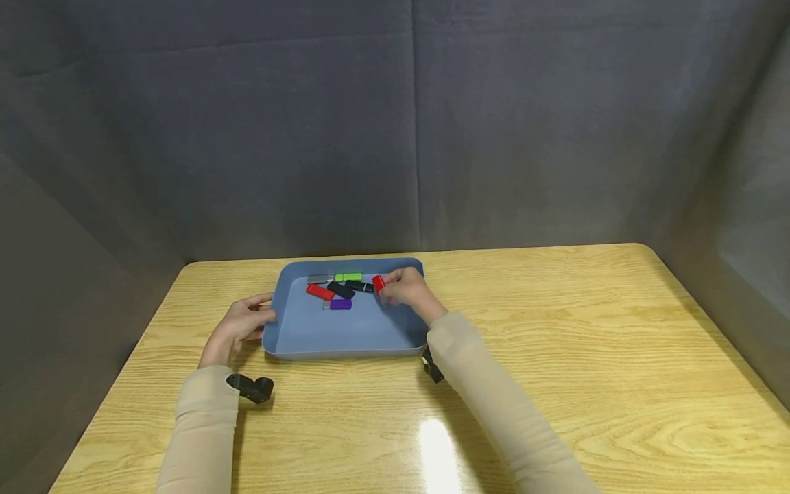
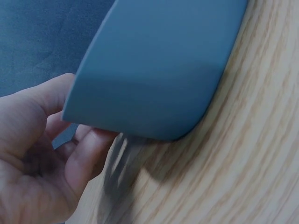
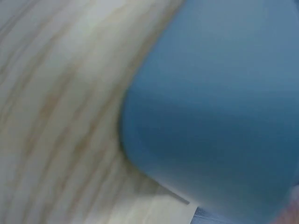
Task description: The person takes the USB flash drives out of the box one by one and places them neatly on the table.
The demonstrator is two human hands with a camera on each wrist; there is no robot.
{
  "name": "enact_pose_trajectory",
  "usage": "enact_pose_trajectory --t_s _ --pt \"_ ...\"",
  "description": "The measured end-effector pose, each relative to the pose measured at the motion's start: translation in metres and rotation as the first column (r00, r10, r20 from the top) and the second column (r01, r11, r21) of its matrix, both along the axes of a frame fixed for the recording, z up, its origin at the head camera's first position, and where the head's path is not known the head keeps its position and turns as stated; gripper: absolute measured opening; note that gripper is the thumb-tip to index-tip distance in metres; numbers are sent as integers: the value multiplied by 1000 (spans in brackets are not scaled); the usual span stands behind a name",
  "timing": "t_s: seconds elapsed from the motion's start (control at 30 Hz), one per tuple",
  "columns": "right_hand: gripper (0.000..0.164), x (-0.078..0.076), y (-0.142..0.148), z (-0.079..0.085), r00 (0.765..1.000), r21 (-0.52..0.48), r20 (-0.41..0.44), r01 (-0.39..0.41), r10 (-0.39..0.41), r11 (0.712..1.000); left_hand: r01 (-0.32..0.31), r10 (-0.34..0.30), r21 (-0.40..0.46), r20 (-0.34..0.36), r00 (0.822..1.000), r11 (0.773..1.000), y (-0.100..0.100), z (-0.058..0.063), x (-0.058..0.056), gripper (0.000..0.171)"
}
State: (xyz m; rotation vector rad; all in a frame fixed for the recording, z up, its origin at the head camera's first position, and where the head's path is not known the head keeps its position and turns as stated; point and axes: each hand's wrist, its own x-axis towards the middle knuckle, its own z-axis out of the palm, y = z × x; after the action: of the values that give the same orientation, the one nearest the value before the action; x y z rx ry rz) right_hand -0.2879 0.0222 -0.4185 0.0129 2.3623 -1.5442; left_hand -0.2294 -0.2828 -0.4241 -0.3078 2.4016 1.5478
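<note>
A shallow blue tray (image 1: pixel 336 354) lies on the table with several USB sticks in its back half. My left hand (image 1: pixel 241 324) holds the tray's left wall; in the left wrist view its fingertips touch the blue wall (image 2: pixel 149 84) at the rim. Over the tray's right part, my right hand (image 1: pixel 407 288) pinches a red USB stick (image 1: pixel 378 283). Left of it lie a green stick (image 1: pixel 348 277), a grey one (image 1: pixel 319 279), another red one (image 1: pixel 320 292), two black ones (image 1: pixel 341 290) and a purple one (image 1: pixel 341 304). The right wrist view shows mostly the tray's outer wall (image 3: pixel 210 116).
The tray stands near the back edge of a wood-grain table (image 1: pixel 586 343). Dark grey curtains (image 1: pixel 296 137) hang behind the table and along both sides. A black wrist camera (image 1: pixel 252 388) sticks out from the left sleeve.
</note>
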Motion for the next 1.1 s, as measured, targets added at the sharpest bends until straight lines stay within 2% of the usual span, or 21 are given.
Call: enact_pose_trajectory --t_s 0.13,0.23,0.7,1.1 --pt "33 3 4 12 1000 -113 19 4 -2 994 -1 1 -10 5 1000 1000 -2 0 -1 64" --pt "35 2 11 17 999 -152 34 16 -11 988 -8 8 -17 5 1000 1000 -1 -1 -1 64" --pt "40 -5 48 33 988 -232 93 141 -123 962 -13 13 -14 0 1000 1000 -2 -1 1 65" --pt "46 -11 92 29 981 -274 103 186 -163 944 1 -1 -15 -3 1000 1000 -3 -2 1 65"
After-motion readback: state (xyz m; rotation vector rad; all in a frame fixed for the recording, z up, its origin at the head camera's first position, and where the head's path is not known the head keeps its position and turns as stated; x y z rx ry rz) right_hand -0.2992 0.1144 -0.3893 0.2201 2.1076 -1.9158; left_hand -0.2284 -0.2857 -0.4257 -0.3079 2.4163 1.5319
